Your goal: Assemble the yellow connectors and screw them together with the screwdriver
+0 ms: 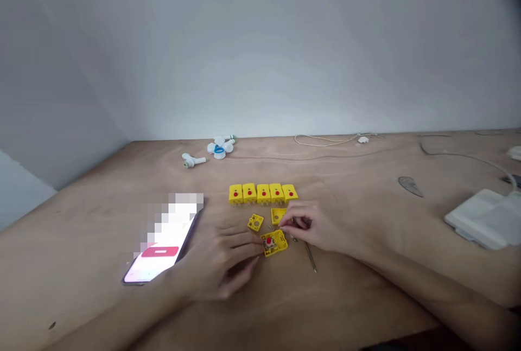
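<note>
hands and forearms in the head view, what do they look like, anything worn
The bare, slender-fingered left hand and bare, slender-fingered right hand wear no visible glove or ring. The left forearm and right forearm show bare, with no watch, cable or clear sleeve in sight.

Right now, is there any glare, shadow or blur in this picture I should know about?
Head view: the phone screen glares nearly white, partly hidden by pixel blocks; head view: soft shadow darkens the near side of the table; head view: fine detail in the open yellow case is soft; head view: the upper right corner goes dark.
</note>
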Demonstrator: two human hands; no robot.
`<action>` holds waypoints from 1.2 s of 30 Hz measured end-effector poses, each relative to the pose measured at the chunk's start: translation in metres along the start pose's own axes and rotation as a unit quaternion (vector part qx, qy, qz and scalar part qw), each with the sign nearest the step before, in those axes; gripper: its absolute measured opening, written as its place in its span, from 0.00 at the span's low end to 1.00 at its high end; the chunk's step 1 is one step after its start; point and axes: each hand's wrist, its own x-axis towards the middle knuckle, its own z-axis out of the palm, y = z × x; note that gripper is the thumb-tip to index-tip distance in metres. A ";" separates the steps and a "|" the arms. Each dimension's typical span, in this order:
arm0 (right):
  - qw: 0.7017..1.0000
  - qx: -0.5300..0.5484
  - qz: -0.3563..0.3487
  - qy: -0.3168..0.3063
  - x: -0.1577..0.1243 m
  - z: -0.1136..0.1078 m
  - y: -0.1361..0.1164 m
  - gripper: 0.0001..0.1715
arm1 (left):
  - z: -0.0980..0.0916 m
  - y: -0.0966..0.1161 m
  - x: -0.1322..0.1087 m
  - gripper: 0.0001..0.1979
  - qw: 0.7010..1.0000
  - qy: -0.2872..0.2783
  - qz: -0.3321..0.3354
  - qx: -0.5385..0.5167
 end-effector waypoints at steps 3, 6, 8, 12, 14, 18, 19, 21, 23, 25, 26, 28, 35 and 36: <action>1.000 0.010 -0.012 0.001 0.000 0.000 -0.001 0.06 | 0.000 0.001 0.001 0.15 1.000 0.001 0.007 -0.001; 1.000 0.020 -0.007 0.005 0.000 0.002 0.001 0.05 | 0.001 0.001 0.001 0.16 1.000 0.001 0.010 -0.003; 1.000 0.022 0.011 0.008 -0.002 0.003 0.003 0.05 | 0.002 0.001 0.000 0.16 1.000 0.005 0.013 -0.001; 0.999 0.031 0.042 0.008 -0.004 0.006 0.005 0.05 | 0.002 0.000 0.001 0.15 1.000 0.007 0.022 -0.001; 0.999 0.033 0.038 0.006 -0.005 0.006 0.006 0.04 | 0.001 0.001 0.002 0.15 1.000 0.004 0.026 -0.002; 1.000 0.016 0.024 0.002 -0.004 0.006 0.006 0.06 | 0.001 0.002 0.003 0.16 1.000 0.001 0.026 -0.002; 1.000 0.011 0.019 0.001 -0.004 0.005 0.007 0.08 | 0.001 0.002 0.003 0.16 1.000 0.002 0.027 -0.002; 1.000 0.008 0.000 0.001 -0.003 0.004 0.007 0.09 | 0.001 0.002 0.003 0.16 1.000 0.004 0.029 0.002; 1.000 0.015 -0.019 -0.001 -0.003 0.003 0.006 0.09 | 0.001 0.002 0.002 0.15 0.999 0.002 0.031 0.006; 0.999 0.025 -0.029 -0.001 -0.002 0.003 0.005 0.07 | 0.001 0.002 0.002 0.15 0.999 0.001 0.034 0.010; 0.999 0.026 -0.031 -0.001 -0.002 0.002 0.004 0.07 | 0.001 0.002 0.002 0.15 0.999 0.001 0.035 0.012; 0.999 0.021 -0.031 0.000 -0.003 0.003 0.003 0.06 | 0.001 0.002 0.002 0.16 0.999 0.000 0.034 0.014; 0.999 0.017 -0.027 -0.004 -0.006 0.004 -0.001 0.05 | 0.001 0.002 0.003 0.15 0.999 0.000 0.037 0.009; 0.999 0.019 -0.033 -0.003 -0.005 0.004 -0.001 0.05 | 0.000 0.002 0.004 0.16 0.999 0.001 0.040 0.011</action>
